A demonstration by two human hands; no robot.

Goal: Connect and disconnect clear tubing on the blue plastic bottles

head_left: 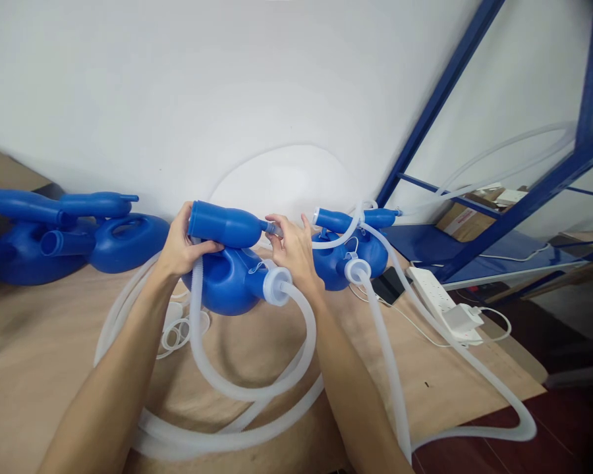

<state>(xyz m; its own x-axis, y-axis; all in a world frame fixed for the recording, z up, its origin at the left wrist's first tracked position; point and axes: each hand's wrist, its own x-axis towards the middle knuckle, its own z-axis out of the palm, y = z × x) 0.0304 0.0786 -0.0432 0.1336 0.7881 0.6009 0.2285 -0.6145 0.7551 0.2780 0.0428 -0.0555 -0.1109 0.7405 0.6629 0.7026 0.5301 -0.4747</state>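
My left hand is closed around the wide end of a blue plastic funnel-shaped cup, which lies nearly level. With my right hand I pinch the clear end of a hose at the cup's narrow spout; how far it sits on the spout is hard to see. Under the cup stands a blue plastic jug with a handle hole. A translucent cap covers its mouth, and a ribbed white hose leaves it and loops across the table.
On the right stand another capped blue jug and a blue cup with hose. Several blue jugs and cups crowd the left. Clear plastic rings lie nearby. A power strip, phone and blue shelf frame are rightward.
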